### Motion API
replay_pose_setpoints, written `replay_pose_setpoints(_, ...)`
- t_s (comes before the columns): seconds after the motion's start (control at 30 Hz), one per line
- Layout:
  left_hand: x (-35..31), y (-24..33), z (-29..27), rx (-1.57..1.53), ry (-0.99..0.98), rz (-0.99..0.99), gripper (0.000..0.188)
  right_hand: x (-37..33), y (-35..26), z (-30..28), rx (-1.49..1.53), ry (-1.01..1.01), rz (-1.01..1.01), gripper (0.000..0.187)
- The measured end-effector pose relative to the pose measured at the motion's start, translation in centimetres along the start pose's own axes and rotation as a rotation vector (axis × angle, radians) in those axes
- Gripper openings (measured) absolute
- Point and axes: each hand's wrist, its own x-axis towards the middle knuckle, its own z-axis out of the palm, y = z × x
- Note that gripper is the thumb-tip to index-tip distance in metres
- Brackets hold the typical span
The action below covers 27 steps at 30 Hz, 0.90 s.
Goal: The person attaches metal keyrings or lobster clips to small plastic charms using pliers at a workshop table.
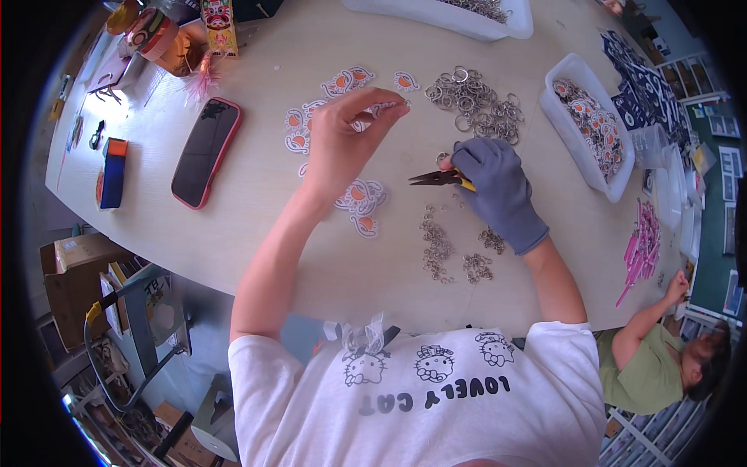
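My left hand [342, 136], bare, is closed in a pinch above the white and orange charms on the table. A flat white-edged charm [380, 110] shows between its fingers, and a tiny shiny bit, perhaps a ring, is at the fingertips. My right hand [496, 187], in a grey glove with a bare fingertip showing, is wrapped round pliers [437, 178] with yellow handles. Their dark jaws point left, apart from the left hand. Loose charms [362, 196] lie below and around my left hand. Small metal rings [436, 245] are scattered below the pliers.
Large key rings [476, 101] are heaped beyond my right hand. A white bin [550, 82] of charms with metal parts stands right, another bin [521, 29] at the back. A phone [206, 153] lies left; pink strips [643, 241] lie right, near another person's hand [677, 286].
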Motion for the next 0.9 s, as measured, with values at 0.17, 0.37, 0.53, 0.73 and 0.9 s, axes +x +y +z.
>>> replay_pose_setpoints(0.17,-0.7,0.5,0.8,0.100,-0.043,0.119,0.008,-0.1,0.3,0.2,-0.055,-0.015,-0.019,0.027)
replay_pose_setpoints(0.37,-1.9,0.8,2.0,0.006,-0.160,0.192,0.011,0.0,-1.6,-4.3,0.860,-0.043,0.572,0.022)
replay_pose_setpoints(0.53,-2.4,1.2,2.8,-0.002,-0.187,0.206,0.013,0.0,-2.1,-5.4,1.095,0.055,0.539,0.026)
replay_pose_setpoints(0.73,-3.0,1.3,3.2,-0.044,-0.179,0.233,0.013,0.4,-2.6,-5.8,1.034,0.056,0.554,0.025)
replay_pose_setpoints(0.9,-3.2,1.2,3.5,-0.032,-0.169,0.259,0.014,0.8,-2.7,-5.6,1.064,0.073,0.553,0.024)
